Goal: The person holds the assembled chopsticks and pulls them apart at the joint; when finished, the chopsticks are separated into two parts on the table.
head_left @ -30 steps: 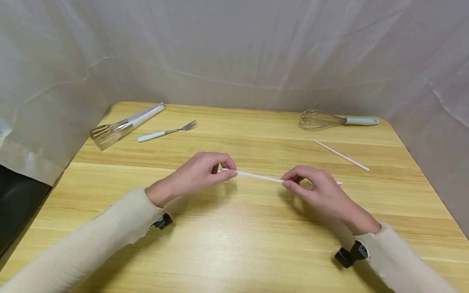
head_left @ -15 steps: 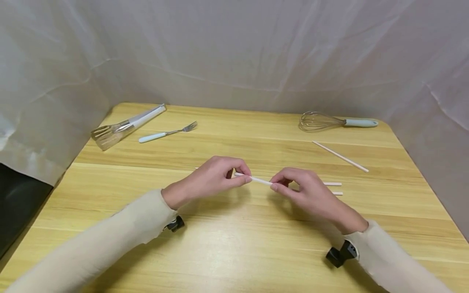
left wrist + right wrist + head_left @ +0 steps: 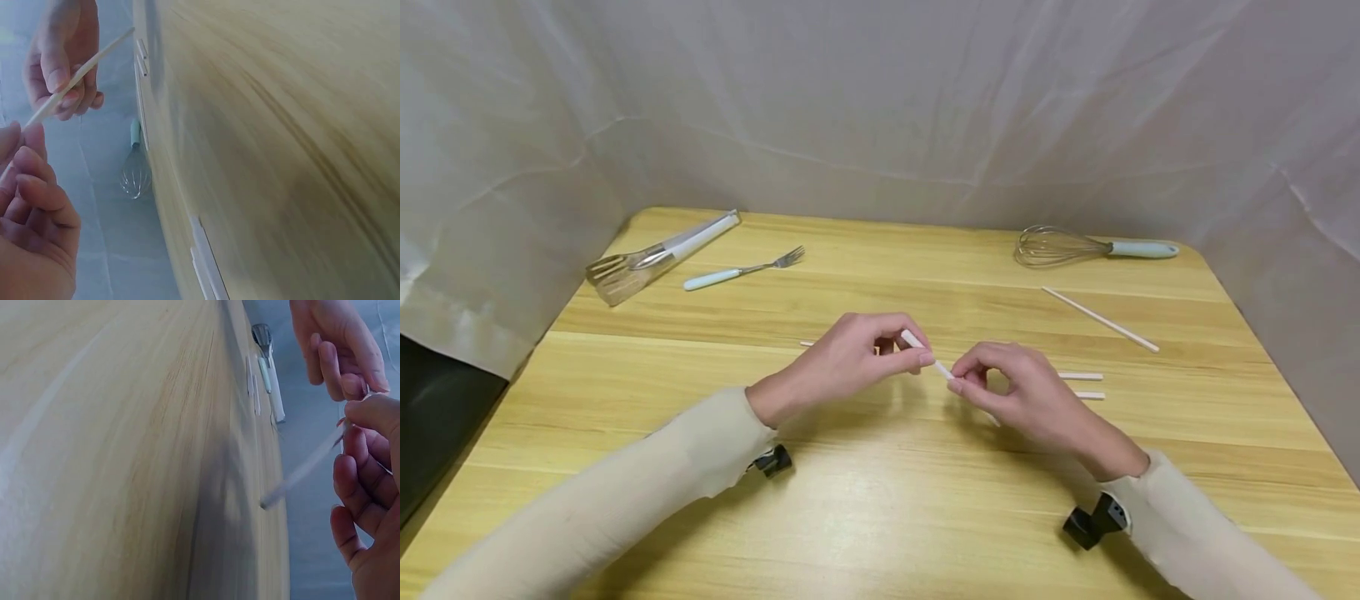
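Observation:
A slim white chopstick (image 3: 943,369) is held above the wooden table, slanting from upper left to lower right. My left hand (image 3: 880,354) pinches it near its thicker end between thumb and fingers. Close beside it, my right hand (image 3: 1022,396) pinches the same chopstick farther along, and its thin end shows below that hand. In the left wrist view the chopstick (image 3: 100,56) reaches past the right hand's fingertips. Two more chopsticks lie behind the right hand, the upper one (image 3: 1082,377) and the lower one (image 3: 1090,396) showing only their ends. Another white tip (image 3: 807,343) shows behind the left wrist.
Another chopstick (image 3: 1101,319) lies slanted at the right. A whisk (image 3: 1093,247) with a pale blue handle is at the back right. A fork (image 3: 745,271) and a slotted metal utensil (image 3: 658,258) in clear packaging lie at the back left. Grey cloth (image 3: 880,108) hangs around the table.
My left hand has slid right along the chopstick and my right hand has shifted slightly left, bringing them closer. The chopstick has turned from nearly level to a steeper slant.

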Demonstrator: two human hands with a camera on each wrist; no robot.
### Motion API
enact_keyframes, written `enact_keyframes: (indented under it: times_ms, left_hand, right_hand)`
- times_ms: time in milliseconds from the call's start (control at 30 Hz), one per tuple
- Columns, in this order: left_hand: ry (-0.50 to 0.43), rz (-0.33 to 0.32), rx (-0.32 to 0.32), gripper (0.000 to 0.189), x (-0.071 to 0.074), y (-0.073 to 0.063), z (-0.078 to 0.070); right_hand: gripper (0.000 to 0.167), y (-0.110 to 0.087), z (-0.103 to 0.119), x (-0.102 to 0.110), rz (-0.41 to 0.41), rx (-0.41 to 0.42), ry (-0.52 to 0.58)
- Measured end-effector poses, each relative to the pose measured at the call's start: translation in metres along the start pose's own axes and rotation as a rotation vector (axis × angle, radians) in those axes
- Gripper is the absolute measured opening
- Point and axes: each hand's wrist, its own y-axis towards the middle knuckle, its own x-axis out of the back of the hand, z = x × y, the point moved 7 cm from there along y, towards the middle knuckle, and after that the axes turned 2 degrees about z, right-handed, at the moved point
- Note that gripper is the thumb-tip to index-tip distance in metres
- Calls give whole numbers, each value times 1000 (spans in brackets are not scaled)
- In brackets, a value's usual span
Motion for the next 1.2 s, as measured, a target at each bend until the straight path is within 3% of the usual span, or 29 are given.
enact_keyframes:
  times_ms: [167, 433, 767, 1000, 1200]
  left_hand:
    - [-29, -9, -34, 7, -5, 5, -5]
    - [23, 4, -43, 8, -15, 9, -6]
    - [28, 86, -39, 9, -28, 9, 1]
    - [32, 106, -35, 4, -26, 5, 3]
    - [73, 63, 4, 4, -16, 1, 8]
  right_hand:
    - [4, 0, 2, 0, 0, 12, 16]
    - [11, -3, 2, 9, -50, -11, 71]
    - [4, -3, -3, 10, -51, -115, 218]
    - [8, -6, -8, 11, -75, -155, 266]
    - [9, -9, -12, 24, -135, -95, 377]
